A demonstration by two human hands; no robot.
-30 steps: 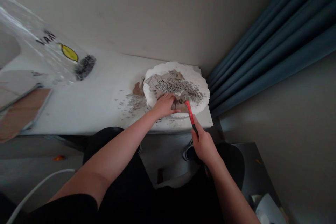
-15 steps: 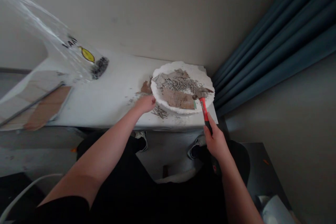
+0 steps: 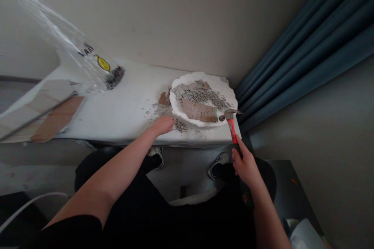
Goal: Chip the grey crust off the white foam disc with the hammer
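My right hand [image 3: 244, 162] is wrapped round the black grip of a claw hammer [image 3: 233, 128] with a red neck. Its metal head is over the right edge of a thick white round slab [image 3: 191, 120] with a rough rim. On the slab lie a brown, dotted block [image 3: 200, 111] with a green end and many grey crumbled bits [image 3: 201, 94]. My left hand [image 3: 164, 125] rests low by the slab's left front, fingers closed together at a small pile of thin nails [image 3: 180, 126]. Whatever is between those fingers is too small to make out.
A white-covered table [image 3: 128, 113] runs along the wall. At its left are a clear plastic bag [image 3: 99, 72] with dark bits inside, brown boards [image 3: 60, 116] and a thin dark rod [image 3: 43, 113]. Brown fragments [image 3: 164, 98] lie beside the slab. A blue curtain [image 3: 286, 50] hangs at right.
The hammer has moved off the slab's crumbs, right and toward me. My left hand has shifted slightly down, from the slab's rim to the nails.
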